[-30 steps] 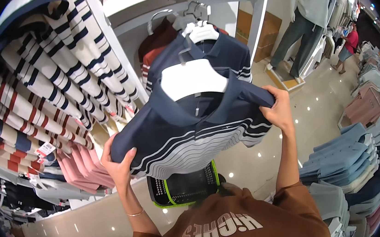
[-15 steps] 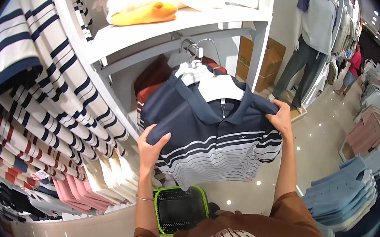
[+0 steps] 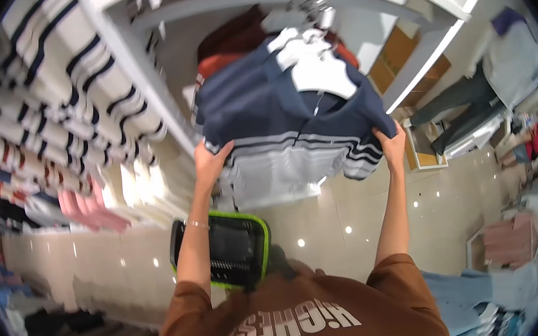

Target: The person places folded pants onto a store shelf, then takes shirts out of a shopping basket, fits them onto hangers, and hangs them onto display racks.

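A navy polo shirt [image 3: 242, 98] with white stripes across its lower half hangs in front of me on a white hanger [image 3: 324, 77]. Other white hangers crowd close behind it. My left hand [image 3: 211, 161] is closed on the shirt's sleeve at the left side, thumb on the front. At the opposite sleeve, my right hand [image 3: 391, 142] grips the cloth between thumb and fingers. A small tag [image 3: 317, 105] dangles inside the collar. The shirt's lower part is blurred.
Dark red garments [image 3: 229, 38] hang behind the polo on the same rack. Striped clothes [image 3: 74, 57] line the left side. A black basket with a green rim [image 3: 265, 234] sits on the floor below. Cardboard boxes [image 3: 395, 56], a dressed mannequin [image 3: 501, 68] and a person [image 3: 535, 142] are to the right.
My view has tilted downward, so the rack, the shirt and both hands appear higher, and more of the floor shows. Both hands keep their hold on the polo shirt.
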Demonstrator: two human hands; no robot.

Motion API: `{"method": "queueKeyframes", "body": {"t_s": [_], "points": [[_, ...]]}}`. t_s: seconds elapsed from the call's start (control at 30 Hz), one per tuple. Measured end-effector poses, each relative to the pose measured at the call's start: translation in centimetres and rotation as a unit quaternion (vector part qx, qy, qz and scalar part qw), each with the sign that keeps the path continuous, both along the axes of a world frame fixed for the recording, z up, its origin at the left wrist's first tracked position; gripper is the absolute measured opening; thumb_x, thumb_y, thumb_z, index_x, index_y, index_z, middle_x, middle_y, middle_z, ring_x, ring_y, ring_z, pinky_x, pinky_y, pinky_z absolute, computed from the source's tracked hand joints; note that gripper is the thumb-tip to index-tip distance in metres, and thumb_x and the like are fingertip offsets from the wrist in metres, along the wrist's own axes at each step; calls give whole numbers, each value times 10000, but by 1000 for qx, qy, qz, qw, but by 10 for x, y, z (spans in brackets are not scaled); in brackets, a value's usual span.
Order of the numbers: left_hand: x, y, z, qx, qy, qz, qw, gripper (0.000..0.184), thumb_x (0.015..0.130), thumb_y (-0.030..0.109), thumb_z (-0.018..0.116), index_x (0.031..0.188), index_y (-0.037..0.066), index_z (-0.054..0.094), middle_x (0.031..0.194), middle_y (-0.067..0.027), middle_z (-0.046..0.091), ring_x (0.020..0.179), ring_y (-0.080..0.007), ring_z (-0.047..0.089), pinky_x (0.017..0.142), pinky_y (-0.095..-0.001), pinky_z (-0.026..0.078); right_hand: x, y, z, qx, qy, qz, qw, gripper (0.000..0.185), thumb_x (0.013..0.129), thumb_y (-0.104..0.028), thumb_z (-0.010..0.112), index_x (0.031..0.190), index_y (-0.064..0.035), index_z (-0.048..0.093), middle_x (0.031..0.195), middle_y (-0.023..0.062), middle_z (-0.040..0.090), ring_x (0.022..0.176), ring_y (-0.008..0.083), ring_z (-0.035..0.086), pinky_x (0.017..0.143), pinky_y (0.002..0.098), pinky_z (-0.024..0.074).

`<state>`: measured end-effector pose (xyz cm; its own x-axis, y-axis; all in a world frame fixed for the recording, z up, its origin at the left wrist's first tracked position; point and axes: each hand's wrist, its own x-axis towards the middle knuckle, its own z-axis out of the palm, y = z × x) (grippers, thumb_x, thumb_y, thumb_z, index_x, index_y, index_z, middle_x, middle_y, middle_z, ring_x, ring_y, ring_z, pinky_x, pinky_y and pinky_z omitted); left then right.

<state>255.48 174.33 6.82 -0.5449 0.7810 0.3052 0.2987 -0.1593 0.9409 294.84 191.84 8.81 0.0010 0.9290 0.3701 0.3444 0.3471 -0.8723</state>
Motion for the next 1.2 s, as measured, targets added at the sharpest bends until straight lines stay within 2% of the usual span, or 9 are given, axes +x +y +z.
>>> {"method": "queueKeyframes", "body": {"t_s": [0.17, 0.2, 0.23, 0.3, 0.47, 0.73, 0.83, 1.1, 1.2], "points": [[19, -77, -128, -192, -11, 58, 980, 291, 769, 199, 661, 902, -52, 596, 683, -161, 632, 653, -173, 615, 601, -332, 462, 28, -19, -165, -10, -71, -27, 997, 300, 803, -203, 652, 936, 62, 603, 862, 118, 642, 804, 178, 585, 732, 298, 446], [32, -97, -145, -124, 5, 79, 989, 267, 766, 196, 658, 889, -34, 599, 678, -151, 630, 641, -184, 619, 588, -339, 464, 38, -29, -208, -72, -66, -52, 994, 297, 811, -225, 647, 926, 44, 596, 852, 102, 634, 775, 152, 581, 698, 274, 450], [42, -124, -154, -294, 3, 77, 953, 221, 752, 167, 659, 867, -13, 604, 674, -139, 619, 621, -207, 611, 593, -335, 469, 46, -38, -241, -131, -64, -78, 986, 294, 820, -247, 641, 917, 26, 588, 841, 86, 627, 746, 126, 578, 664, 250, 455], [72, -177, -193, -227, -53, 101, 967, 200, 746, 166, 655, 848, 0, 609, 684, -146, 617, 628, -246, 619, 605, -336, 482, 42, -75, -275, -188, -66, -49, 979, 294, 829, -270, 626, 948, -9, 558, 827, 66, 606, 723, 116, 572, 599, 248, 464], [155, -355, -324, -473, -42, 117, 872, 227, 684, 174, 648, 838, 9, 634, 763, -171, 634, 750, -329, 621, 693, -389, 500, -19, -168, -306, -496, -106, 118, 854, 262, 810, -190, 593, 1025, -50, 538, 878, 63, 595, 739, 158, 599, 590, 302, 512], [226, -416, -284, -483, -207, 288, 801, 194, 695, 151, 621, 824, 8, 640, 783, -172, 632, 803, -320, 607, 742, -396, 483, -122, -267, -392, -608, -341, 337, 633, 386, 746, -186, 628, 1068, -5, 517, 929, 115, 557, 778, 212, 579, 639, 375, 533], [234, -423, -279, -474, -208, 291, 804, 187, 709, 154, 610, 828, 13, 639, 786, -162, 633, 798, -316, 602, 744, -400, 476, -151, -290, -413, -648, -262, 248, 670, 447, 748, -184, 622, 1117, 14, 466, 1040, 151, 492, 911, 273, 528, 683, 420, 534], [249, -452, -305, -532, -168, 295, 776, 159, 711, 175, 627, 843, 88, 642, 822, -124, 611, 834, -300, 576, 738, -410, 456, -188, -309, -471, -772, -193, 154, 586, 522, 784, -214, 638, 1215, -55, 388, 1206, 146, 438, 1101, 323, 445, 827, 483, 463], [252, -463, -310, -520, -192, 321, 767, 137, 709, 171, 633, 817, 87, 643, 812, -118, 607, 841, -297, 564, 736, -413, 449, -186, -319, -507, -770, -166, 89, 609, 288, 833, -225, 583, 1060, -73, 490, 975, 103, 558, 926, 271, 558, 798, 464, 468]]}}
